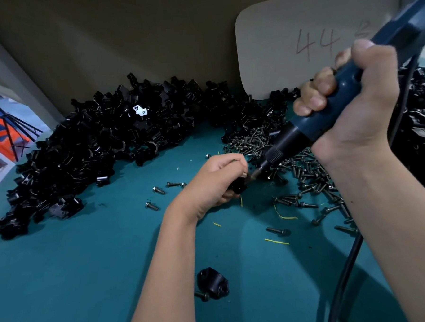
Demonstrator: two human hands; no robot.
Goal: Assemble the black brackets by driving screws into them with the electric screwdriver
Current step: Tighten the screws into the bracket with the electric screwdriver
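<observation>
At the middle of the teal table mat (89,278), the left hand (215,183) grips a small black metal bracket (238,187) so its hole faces the bit, while at two o'clock the right hand (346,102) is clenched round the blue corded electric screwdriver (327,110), angled down to meet it, probably to seat a screw. Outward lie the heap of dark screws (303,171) at three o'clock, the pile of black brackets (102,142) from nine to twelve, a lone bracket (213,282) at six, and a grey card marked 44 (298,33) at one; stray screws crowd the working spot.

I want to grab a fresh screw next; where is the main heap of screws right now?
In the head view, the screw heap lies right of centre on the teal table, beneath the electric screwdriver, beside the black bracket pile.
</observation>
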